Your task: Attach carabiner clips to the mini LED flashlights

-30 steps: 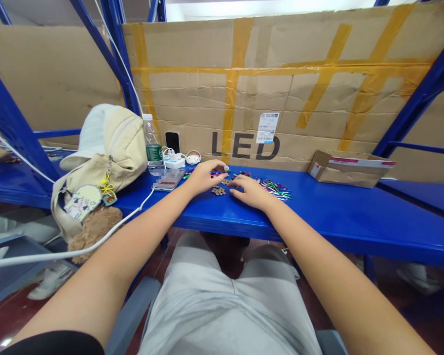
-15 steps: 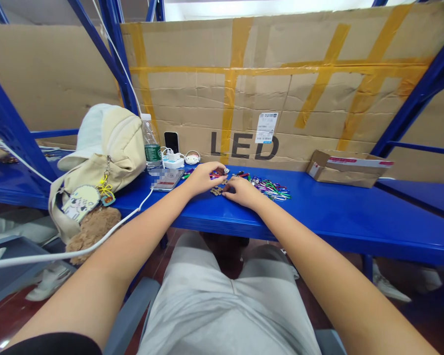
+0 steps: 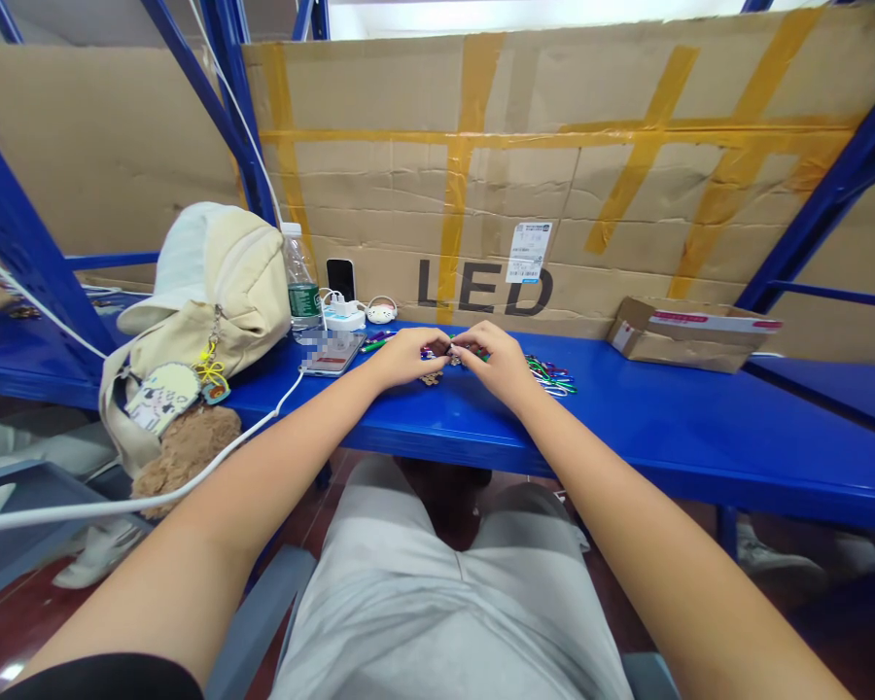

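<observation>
My left hand [image 3: 408,358] and my right hand [image 3: 497,362] meet fingertip to fingertip just above the blue table. Both are closed in a pinch around a small silvery piece [image 3: 455,360], mostly hidden by the fingers and too small to name. Under the fingers lie small bronze-coloured pieces [image 3: 432,378]. Beside and behind my right hand spreads a pile of shiny coloured metal clips or loops [image 3: 552,375] in green, purple, blue and silver. More coloured pieces [image 3: 376,341] lie beyond my left hand, partly covered by it.
Left on the table [image 3: 663,418] are a phone [image 3: 333,354], a water bottle [image 3: 302,282], a white power strip [image 3: 344,315] and a cream backpack [image 3: 240,292]. An open cardboard box [image 3: 689,335] stands at right. Large cardboard [image 3: 394,194] walls off the back; a white cable [image 3: 211,467] crosses the left side.
My right hand has risen from the bronze-coloured pieces to meet my left fingertips. My left hand has turned slightly inward and lowered; the silvery round piece at its fingertips is now mostly covered.
</observation>
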